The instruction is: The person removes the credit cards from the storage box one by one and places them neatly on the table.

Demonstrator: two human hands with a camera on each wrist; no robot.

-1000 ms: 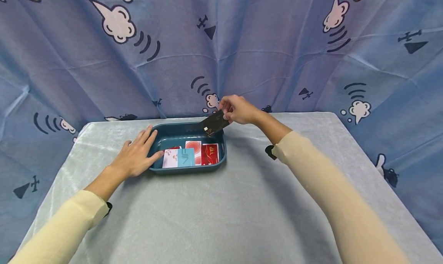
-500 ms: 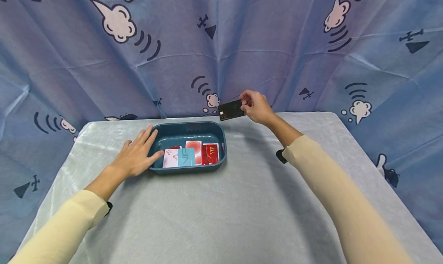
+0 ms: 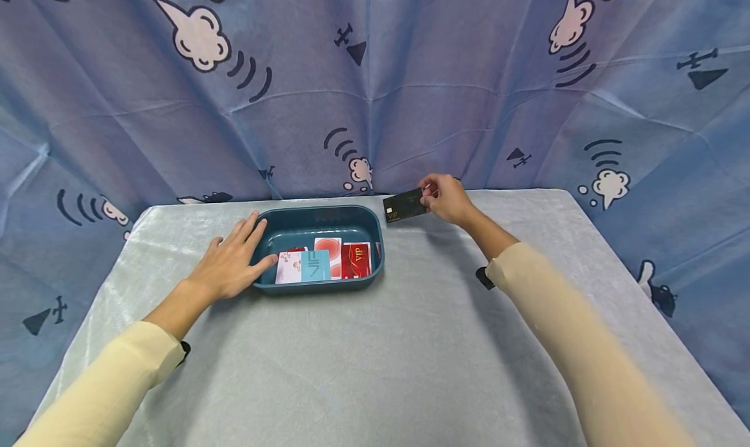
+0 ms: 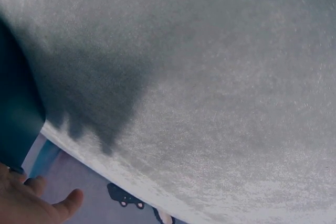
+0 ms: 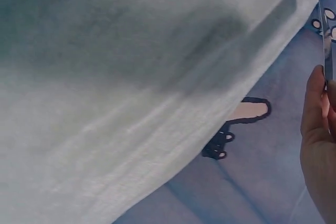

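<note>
The table (image 3: 375, 369) is covered by a pale grey cloth (image 3: 445, 382) with a slight sheen, brighter along the left side and the rear edge. Both rear corners are rounded. The right wrist view shows shallow creases running through the covering; the left wrist view shows a finely textured surface. Directly on it, left of centre and close to the rear edge, stands a dark teal bin (image 3: 319, 289), rectangular with rounded corners, upright, open side up, its long sides roughly parallel to that edge. Soft shadows (image 3: 480, 317) cross the surface.
</note>
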